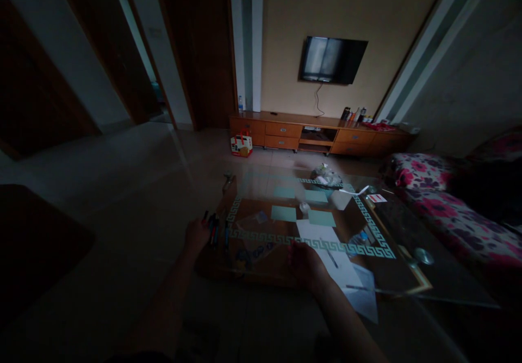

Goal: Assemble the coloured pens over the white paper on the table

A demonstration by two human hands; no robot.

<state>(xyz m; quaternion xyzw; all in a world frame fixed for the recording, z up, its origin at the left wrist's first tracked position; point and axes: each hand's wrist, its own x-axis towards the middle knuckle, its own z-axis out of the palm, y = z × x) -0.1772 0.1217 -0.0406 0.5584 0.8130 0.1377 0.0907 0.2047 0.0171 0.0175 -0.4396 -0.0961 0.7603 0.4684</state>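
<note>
At the left edge of the glass table (281,268), my left hand (197,236) has its fingers closed at a dark marker (205,218) with a touch of red. Right beside it are several more markers (214,231), and a blue one (227,233) stands a little apart. Over the near edge is my right hand (305,262), fingers curled; the dimness hides whatever may be in them. White paper sheets (316,231) lie just beyond and to the right of it, with a pen (332,258) across them. Clear plastic packaging (255,251) is between the hands.
Pale green cards (284,213), a small white roll (304,207) and a plastic bag (327,175) are on the table. A flowered sofa (424,173) flanks it on the right. A TV cabinet (281,129) and a carton bag (242,145) stand beyond.
</note>
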